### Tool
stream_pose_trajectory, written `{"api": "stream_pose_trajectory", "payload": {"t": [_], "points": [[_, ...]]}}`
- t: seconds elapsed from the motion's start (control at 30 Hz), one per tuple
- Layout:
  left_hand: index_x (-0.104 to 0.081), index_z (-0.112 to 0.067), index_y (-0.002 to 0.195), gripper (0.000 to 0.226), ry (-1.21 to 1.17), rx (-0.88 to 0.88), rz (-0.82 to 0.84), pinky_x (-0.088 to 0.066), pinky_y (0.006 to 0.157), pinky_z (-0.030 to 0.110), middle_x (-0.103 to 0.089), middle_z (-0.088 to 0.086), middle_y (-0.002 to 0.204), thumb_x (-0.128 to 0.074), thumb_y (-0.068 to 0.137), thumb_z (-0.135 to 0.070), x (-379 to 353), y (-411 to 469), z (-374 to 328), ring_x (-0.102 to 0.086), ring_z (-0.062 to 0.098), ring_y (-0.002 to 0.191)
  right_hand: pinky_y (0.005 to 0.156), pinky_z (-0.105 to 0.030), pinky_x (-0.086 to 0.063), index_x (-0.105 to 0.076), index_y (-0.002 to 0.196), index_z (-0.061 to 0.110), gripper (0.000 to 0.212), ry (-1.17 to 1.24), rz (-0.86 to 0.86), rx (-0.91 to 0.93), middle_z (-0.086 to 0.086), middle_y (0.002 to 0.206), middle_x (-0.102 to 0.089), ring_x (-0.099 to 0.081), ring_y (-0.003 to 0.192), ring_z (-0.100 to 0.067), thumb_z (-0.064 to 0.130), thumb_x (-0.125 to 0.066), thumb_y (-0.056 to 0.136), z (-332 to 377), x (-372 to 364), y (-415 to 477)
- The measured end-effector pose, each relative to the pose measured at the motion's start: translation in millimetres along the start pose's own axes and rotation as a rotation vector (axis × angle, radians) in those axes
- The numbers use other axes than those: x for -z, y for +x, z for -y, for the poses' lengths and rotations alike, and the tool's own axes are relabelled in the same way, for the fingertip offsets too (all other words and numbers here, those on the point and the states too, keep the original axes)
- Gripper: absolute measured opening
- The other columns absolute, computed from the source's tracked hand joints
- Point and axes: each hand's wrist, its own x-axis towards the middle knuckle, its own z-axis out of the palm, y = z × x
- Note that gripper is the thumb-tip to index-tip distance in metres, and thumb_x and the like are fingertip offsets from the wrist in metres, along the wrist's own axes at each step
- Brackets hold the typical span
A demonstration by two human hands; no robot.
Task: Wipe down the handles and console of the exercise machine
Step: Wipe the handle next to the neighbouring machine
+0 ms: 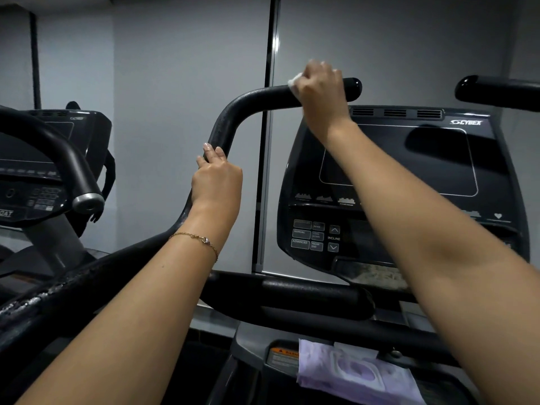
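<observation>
A black curved handle of the exercise machine rises from lower left and bends right toward its rounded end. My right hand is closed around its upper horizontal part, pressing a white wipe against the bar. My left hand grips the same handle lower down, on its upright stretch. The black console with a dark screen and a button panel sits behind my right forearm. A second handle's end shows at the upper right.
A purple pack of wipes lies on the machine's lower shelf. A fixed black crossbar runs below the console. Another exercise machine stands at the left. A grey wall with a vertical dark strip is behind.
</observation>
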Motion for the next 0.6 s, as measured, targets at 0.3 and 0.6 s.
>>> {"api": "stream_pose_trajectory", "payload": {"t": [0.3, 0.6], "points": [[-0.009, 0.011, 0.145, 0.068, 0.012, -0.008, 0.001, -0.048, 0.096, 0.039, -0.013, 0.032, 0.151, -0.049, 0.091, 0.007, 0.3, 0.0, 1.5, -0.03, 0.04, 0.138, 0.082, -0.042, -0.041, -0.061, 0.098, -0.008, 0.022, -0.131, 0.009, 0.026, -0.024, 0.102, -0.058, -0.051, 0.098, -0.036, -0.002, -0.041, 0.091, -33.3, 14.3, -3.8], [-0.009, 0.014, 0.144, 0.065, 0.066, -0.022, 0.008, -0.045, 0.099, 0.038, -0.015, 0.037, 0.149, -0.047, 0.091, 0.008, 0.5, 1.9, 0.0, -0.033, 0.043, 0.135, 0.033, -0.012, -0.039, -0.056, 0.066, 0.004, 0.024, 1.634, -0.595, -1.532, 0.004, 0.048, -0.057, -0.05, 0.037, -0.004, -0.009, -0.052, 0.085, -35.8, 6.8, -41.1]]}}
